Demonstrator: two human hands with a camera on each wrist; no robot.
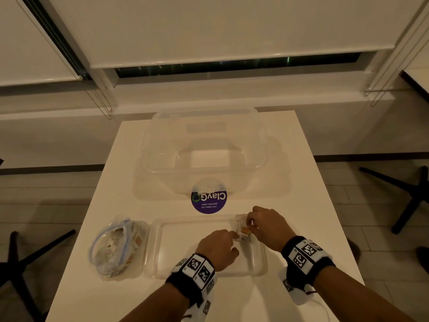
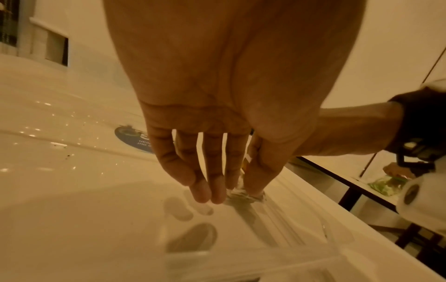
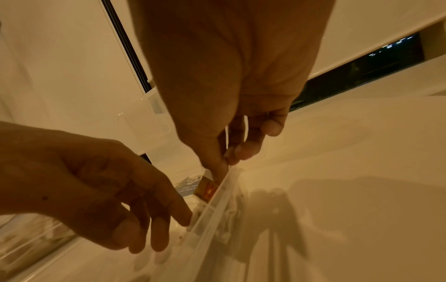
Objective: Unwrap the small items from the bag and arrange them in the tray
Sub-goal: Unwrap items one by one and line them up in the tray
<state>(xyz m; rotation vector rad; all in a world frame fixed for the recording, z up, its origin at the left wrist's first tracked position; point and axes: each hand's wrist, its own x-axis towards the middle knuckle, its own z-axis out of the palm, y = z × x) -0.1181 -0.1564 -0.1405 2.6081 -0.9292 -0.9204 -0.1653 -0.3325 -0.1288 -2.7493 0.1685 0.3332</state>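
A small orange item [image 1: 244,230] in a clear crinkled wrapper sits over the right end of the shallow clear tray [image 1: 183,249]. My right hand [image 1: 249,223] pinches the wrapper's far end between thumb and forefinger, which the right wrist view shows with the orange item [image 3: 206,189] just below the right hand [image 3: 225,160]. My left hand [image 1: 233,235] pinches the near twisted end of the wrapper [image 2: 243,195] with thumb and index tip, its other fingers loosely extended. The zip bag [image 1: 116,245] of wrapped items lies left of the tray.
A large clear plastic container [image 1: 204,154] stands at the back of the white table [image 1: 301,205]. A round purple sticker [image 1: 208,199] lies between it and the tray. Black chair legs [image 1: 404,191] stand on the floor on both sides.
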